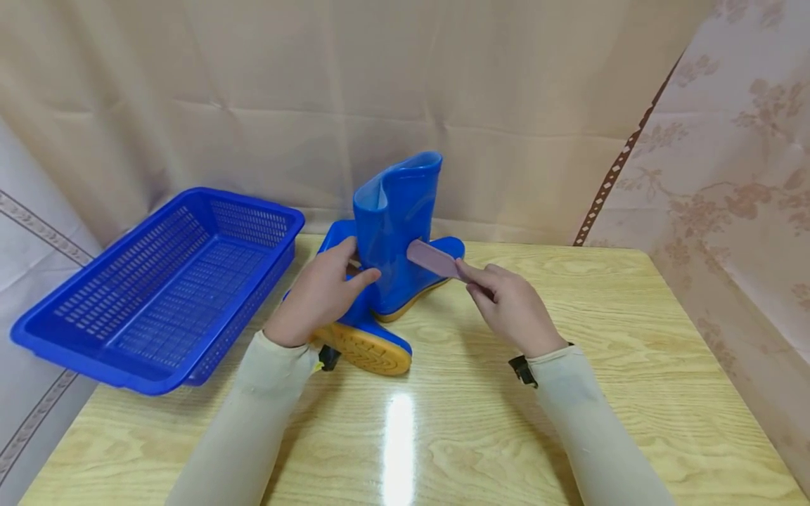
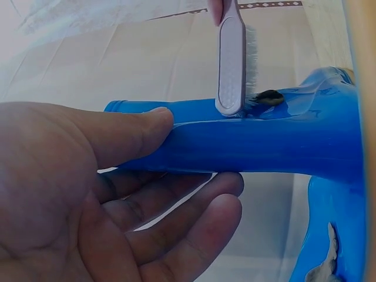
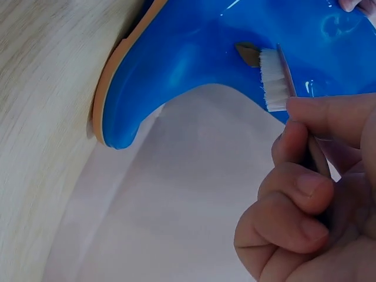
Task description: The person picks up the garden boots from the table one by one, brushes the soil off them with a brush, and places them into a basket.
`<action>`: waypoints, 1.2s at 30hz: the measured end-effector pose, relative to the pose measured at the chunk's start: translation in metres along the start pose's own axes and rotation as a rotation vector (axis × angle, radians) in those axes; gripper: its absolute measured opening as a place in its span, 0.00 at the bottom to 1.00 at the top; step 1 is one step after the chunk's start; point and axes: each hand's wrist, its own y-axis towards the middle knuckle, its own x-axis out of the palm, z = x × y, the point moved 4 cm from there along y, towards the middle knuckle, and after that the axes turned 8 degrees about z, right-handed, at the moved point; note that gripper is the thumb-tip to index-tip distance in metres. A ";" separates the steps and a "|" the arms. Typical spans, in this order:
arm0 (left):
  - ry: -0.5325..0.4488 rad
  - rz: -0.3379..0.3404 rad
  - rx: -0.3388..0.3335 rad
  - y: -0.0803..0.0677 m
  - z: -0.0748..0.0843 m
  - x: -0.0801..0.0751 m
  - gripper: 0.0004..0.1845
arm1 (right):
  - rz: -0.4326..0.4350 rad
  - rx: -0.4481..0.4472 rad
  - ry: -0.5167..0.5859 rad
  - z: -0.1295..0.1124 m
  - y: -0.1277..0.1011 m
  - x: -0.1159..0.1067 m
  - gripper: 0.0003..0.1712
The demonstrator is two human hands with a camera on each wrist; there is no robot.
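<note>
A blue rain boot (image 1: 401, 232) stands upright on the table, its yellow-edged sole down. My left hand (image 1: 324, 292) holds its shaft, thumb on one side and fingers on the other. In my right hand (image 1: 511, 308) I grip a pinkish scrubbing brush (image 1: 433, 258) by its handle. White bristles (image 3: 273, 79) meet the shaft beside a small dark brown patch (image 3: 248, 54). A second blue boot (image 1: 373, 349) lies tipped over by the left wrist, its yellow tread showing. On blue rubber below the held shaft, the left wrist view shows a greyish-brown patch (image 2: 324, 258).
A blue perforated plastic basket (image 1: 253, 299) sits on the left of the wooden table (image 1: 620, 351). A beige curtain (image 1: 519, 119) hangs close behind the boots, and a floral cloth (image 1: 747, 169) hangs along the right.
</note>
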 end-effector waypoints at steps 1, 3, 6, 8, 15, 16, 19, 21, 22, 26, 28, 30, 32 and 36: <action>-0.002 -0.002 -0.003 0.000 0.000 0.000 0.19 | 0.000 -0.012 0.012 -0.001 0.000 0.000 0.25; -0.003 -0.004 -0.007 0.000 -0.001 0.001 0.19 | 0.001 -0.048 0.041 -0.003 0.000 0.002 0.25; -0.004 -0.003 -0.002 -0.001 -0.001 0.001 0.19 | 0.003 -0.106 0.071 -0.007 0.000 0.004 0.26; -0.005 -0.002 0.004 -0.001 -0.001 0.001 0.19 | 0.008 -0.119 0.068 -0.008 0.000 0.005 0.26; -0.007 0.006 0.015 0.000 0.001 0.000 0.18 | 0.003 -0.022 0.031 0.000 0.000 0.004 0.25; -0.007 0.007 0.014 0.000 0.001 0.000 0.18 | -0.002 -0.008 0.030 0.001 0.000 0.003 0.25; -0.005 0.009 0.010 0.000 0.000 0.000 0.18 | -0.023 0.025 0.034 0.004 0.001 0.001 0.25; -0.002 0.011 0.010 0.000 0.000 0.000 0.18 | -0.036 0.034 0.032 0.004 0.001 -0.001 0.25; -0.002 0.013 0.010 0.000 0.000 0.000 0.18 | -0.042 0.036 0.029 0.004 0.001 -0.002 0.25; -0.002 0.012 0.006 0.000 0.000 0.001 0.18 | -0.058 0.030 0.013 0.004 0.000 -0.007 0.25; -0.002 0.009 0.002 0.000 -0.001 0.001 0.18 | -0.063 0.023 0.009 0.004 0.000 -0.009 0.25; -0.004 0.007 0.000 0.000 -0.001 0.001 0.19 | -0.067 0.017 0.005 0.004 0.000 -0.011 0.25; -0.005 0.008 0.000 0.000 -0.001 0.001 0.19 | -0.068 0.011 0.001 0.002 0.000 -0.013 0.25; -0.013 0.007 0.015 -0.001 0.000 0.000 0.18 | -0.067 -0.003 0.012 -0.001 0.000 -0.015 0.25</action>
